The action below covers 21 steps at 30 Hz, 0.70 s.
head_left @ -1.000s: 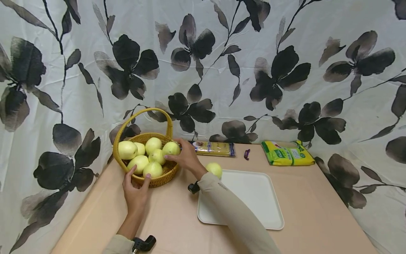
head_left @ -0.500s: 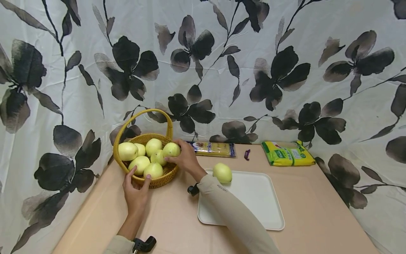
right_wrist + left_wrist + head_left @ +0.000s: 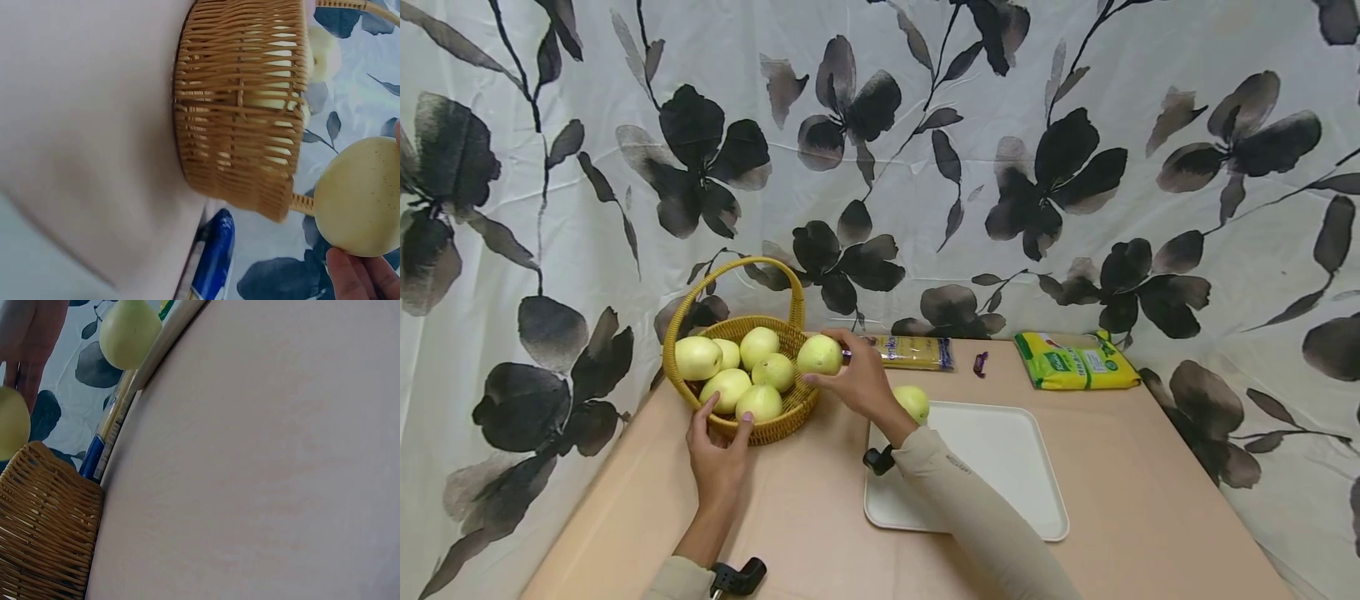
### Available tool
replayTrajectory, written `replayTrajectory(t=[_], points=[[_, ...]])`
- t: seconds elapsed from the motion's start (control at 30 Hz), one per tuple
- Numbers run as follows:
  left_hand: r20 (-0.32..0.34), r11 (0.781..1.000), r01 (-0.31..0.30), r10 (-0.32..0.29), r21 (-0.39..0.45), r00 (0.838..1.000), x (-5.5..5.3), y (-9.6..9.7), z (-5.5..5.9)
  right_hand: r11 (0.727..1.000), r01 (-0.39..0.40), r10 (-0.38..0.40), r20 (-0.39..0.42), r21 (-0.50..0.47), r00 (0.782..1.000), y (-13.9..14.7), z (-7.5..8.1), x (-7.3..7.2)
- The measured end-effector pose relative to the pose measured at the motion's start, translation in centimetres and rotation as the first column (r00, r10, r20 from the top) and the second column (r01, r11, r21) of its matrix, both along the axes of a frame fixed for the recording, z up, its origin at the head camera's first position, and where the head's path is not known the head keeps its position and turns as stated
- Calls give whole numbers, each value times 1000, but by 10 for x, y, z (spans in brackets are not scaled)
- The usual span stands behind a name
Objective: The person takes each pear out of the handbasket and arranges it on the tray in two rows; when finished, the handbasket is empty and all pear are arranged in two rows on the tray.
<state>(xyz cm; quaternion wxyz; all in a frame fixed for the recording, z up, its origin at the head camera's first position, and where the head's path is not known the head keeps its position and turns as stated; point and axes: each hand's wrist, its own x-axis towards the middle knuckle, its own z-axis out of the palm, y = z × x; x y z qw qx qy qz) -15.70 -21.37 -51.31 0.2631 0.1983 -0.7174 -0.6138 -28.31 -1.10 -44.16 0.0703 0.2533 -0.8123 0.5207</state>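
A yellow wicker basket point(image 3: 786, 426) with a tall handle stands at the left of the table, holding several pale yellow-green pears point(image 3: 697, 358). My right hand point(image 3: 861, 377) grips one pear point(image 3: 820, 356) just beyond the basket's right rim. Seen from the right wrist, that pear point(image 3: 361, 197) has fine dark specks, with fingers point(image 3: 347, 275) against its side. My left hand point(image 3: 720, 457) rests at the front of the basket, thumb and fingers spread along the rim. Another pear point(image 3: 912, 402) sits at the back left corner of a white tray point(image 3: 1000, 467), partly hidden by my right wrist.
Along the back lie a yellow-and-blue packet point(image 3: 916, 352), a small purple wrapped sweet point(image 3: 980, 364) and a yellow-and-green soft pack point(image 3: 1075, 361). Behind the table hangs a flower-patterned cloth point(image 3: 925, 167). My right forearm passes over the tray's left part.
My right hand has moved right, taking the pear from over the basket to outside its rim. The left hand stays against the basket.
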Motion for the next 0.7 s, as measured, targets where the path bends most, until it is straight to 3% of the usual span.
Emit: replayTrajectory(t=[0.27, 0.7], points=[[11, 1000, -9, 10, -15, 1000, 0, 0, 2, 999, 34, -34, 36, -10, 999, 34, 4, 10], [13, 1000, 0, 0, 9, 1000, -1, -2, -2, 992, 124, -124, 15, -7, 992, 94, -1, 20]])
